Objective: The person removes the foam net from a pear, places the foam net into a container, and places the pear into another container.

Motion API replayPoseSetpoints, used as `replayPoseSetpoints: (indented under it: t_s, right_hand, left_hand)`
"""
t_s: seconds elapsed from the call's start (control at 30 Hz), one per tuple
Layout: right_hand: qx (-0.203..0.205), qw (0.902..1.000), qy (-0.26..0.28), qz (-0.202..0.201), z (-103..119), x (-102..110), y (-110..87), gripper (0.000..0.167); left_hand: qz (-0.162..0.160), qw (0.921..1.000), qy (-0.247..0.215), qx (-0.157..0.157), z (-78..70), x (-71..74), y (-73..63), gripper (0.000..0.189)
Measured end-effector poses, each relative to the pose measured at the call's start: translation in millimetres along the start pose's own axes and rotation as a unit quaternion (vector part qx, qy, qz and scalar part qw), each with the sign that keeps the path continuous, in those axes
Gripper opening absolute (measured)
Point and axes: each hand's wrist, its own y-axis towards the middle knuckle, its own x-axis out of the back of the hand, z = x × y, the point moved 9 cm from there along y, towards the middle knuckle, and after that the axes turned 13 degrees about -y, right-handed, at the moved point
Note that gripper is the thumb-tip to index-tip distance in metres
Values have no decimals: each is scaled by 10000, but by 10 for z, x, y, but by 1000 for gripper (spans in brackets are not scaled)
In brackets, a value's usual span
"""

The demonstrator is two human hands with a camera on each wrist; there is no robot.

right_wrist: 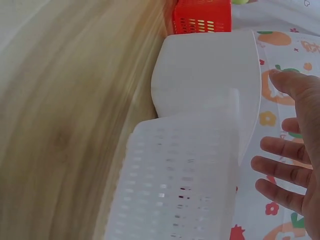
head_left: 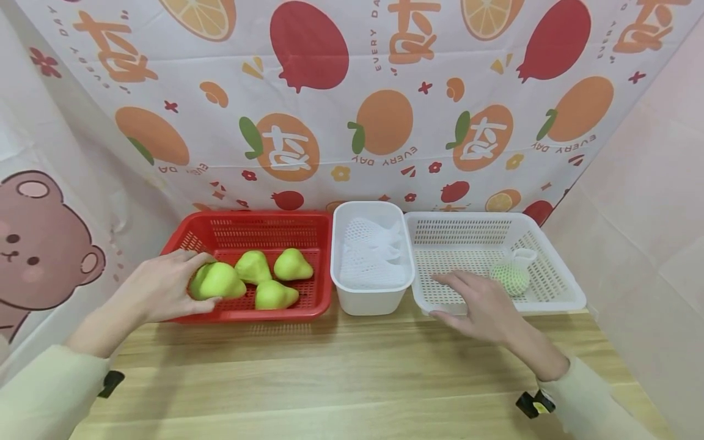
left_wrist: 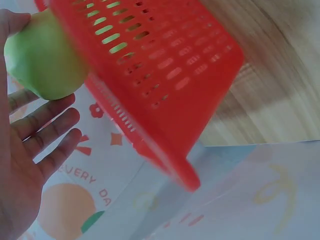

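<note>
My left hand grips a green pear over the left end of the red basket. The left wrist view shows the same pear between thumb and fingers, right by the basket's rim. Three more green pears lie inside that basket. My right hand hovers above the near left part of the white basket, its fingers spread and holding nothing. A pear in a white foam net lies at the right of the white basket.
Between the two baskets stands a white bin holding white foam net sleeves. All three containers stand in a row on a wooden table. Behind them hangs a fruit-print cloth, with pale cloth along both sides.
</note>
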Motion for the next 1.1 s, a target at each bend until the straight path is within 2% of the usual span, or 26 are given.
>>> replayPoseSetpoints:
  t_s: [0.27,0.47,0.87,1.1]
  right_hand:
    - [11,10000,-90,-43,1,0,-68,60]
    - [35,9999,-46,-100,-3,0,-83,59]
    - [21,9999,-77,-153,8,29,-87,56]
    - [26,9999,-47,-155,10,41,-86,56]
  left_hand:
    - [421,9990,-47,142,99,-244,84,69]
    - [745,9965,-131,354,165,-372,121,71]
    - [1408,9856,-413,837,252,-566,204,73]
    - [1538,9826,-515,905,282,-635,234,73]
